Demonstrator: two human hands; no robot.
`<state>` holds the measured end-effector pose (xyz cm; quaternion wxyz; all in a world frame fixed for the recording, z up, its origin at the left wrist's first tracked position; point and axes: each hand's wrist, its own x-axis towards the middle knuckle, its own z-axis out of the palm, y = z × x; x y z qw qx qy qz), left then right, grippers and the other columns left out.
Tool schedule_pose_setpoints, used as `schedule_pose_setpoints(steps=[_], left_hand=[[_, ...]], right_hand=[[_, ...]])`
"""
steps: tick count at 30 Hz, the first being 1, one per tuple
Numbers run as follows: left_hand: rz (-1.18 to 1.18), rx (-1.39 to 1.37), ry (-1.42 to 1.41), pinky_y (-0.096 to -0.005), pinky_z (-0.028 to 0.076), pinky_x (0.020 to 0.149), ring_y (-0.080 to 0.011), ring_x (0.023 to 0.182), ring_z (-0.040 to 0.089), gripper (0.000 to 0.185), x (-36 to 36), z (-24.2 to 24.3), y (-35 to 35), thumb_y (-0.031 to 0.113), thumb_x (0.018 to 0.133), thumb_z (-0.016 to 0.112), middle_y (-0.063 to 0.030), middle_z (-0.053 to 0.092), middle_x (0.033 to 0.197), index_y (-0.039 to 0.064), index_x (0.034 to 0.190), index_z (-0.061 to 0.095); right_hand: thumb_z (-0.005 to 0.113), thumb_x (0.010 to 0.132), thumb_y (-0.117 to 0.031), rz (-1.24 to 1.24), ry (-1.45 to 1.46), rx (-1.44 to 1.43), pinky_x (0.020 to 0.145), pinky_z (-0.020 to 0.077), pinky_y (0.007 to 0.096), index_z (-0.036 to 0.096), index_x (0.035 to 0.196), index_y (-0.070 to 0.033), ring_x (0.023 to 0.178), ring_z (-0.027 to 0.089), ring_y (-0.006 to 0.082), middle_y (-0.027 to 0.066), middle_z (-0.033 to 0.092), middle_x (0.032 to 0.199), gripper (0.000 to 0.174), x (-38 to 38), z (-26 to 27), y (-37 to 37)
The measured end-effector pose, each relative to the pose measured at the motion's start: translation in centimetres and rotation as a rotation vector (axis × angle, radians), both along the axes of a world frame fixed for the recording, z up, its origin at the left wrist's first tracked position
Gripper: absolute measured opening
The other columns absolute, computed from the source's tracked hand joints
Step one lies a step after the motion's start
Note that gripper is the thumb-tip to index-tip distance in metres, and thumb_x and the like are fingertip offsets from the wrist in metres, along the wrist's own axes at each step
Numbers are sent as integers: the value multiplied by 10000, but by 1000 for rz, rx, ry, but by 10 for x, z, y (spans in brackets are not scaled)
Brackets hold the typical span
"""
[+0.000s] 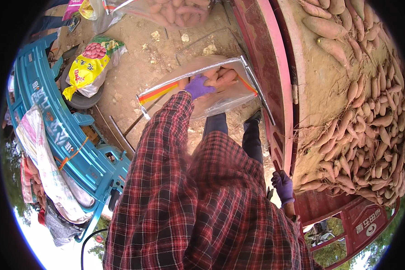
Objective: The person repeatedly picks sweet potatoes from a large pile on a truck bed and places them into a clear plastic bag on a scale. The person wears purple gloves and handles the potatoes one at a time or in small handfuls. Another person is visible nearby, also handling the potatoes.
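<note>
In a purple glove, my left hand (199,86) reaches into the mouth of a clear plastic bag (219,104) and lies on sweet potatoes (225,77) inside it. Whether its fingers grip one is hidden. The bag hangs open on a metal frame (260,91). My right hand (282,186), also gloved in purple, is down beside the red side panel of a cart, its fingers curled; what it may hold does not show clearly.
Loose sweet potatoes (368,141) lie piled on the soil-covered red cart bed (319,81). A filled plastic bag (179,13) stands ahead. At left are a blue vehicle (64,128), a tyre (82,101) and a yellow printed sack (87,67). A metal rod (121,133) lies near the frame.
</note>
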<state>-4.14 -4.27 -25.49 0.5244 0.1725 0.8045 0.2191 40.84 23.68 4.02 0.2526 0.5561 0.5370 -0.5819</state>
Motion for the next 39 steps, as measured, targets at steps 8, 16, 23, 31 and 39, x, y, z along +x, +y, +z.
schedule_pose_setpoints(steps=[8,16,23,31,39], left_hand=[[371,243,-275,-328,535,745,-176,880,662,623,27,-69,-38,309,909,800,-108,704,1020,-16,1388,570],[140,218,-280,-452,531,863,-331,1001,704,442,71,-147,-43,277,898,685,-178,728,1050,64,1284,650],[-114,-127,185,-452,549,893,-373,1079,691,312,7,-119,-13,171,925,661,-165,710,1118,74,1221,682],[-301,-104,263,-465,556,900,-374,1098,691,393,15,-153,-4,201,921,661,-174,688,1183,94,1299,642],[-439,-103,118,-479,562,907,-375,1117,691,479,-2,-122,-29,231,916,662,-183,665,1249,114,1376,601]], right_hand=[[529,1073,-92,151,-181,-80,592,465,222,641,1049,-70,658,553,59,-8,637,789,117,35,-33,-2],[561,1087,-166,95,-51,-85,621,483,217,640,1114,-64,687,589,70,12,662,829,131,2,-46,-6],[545,1079,-145,34,-89,-158,636,488,228,635,1131,-71,702,584,70,12,663,849,127,6,-72,-13],[549,1075,-139,21,-218,-202,640,486,229,627,1135,-66,707,575,72,15,661,859,123,11,-96,-30],[534,1094,-154,4,-66,-184,629,480,224,621,1134,-45,700,567,65,20,651,853,145,25,-105,-36]])
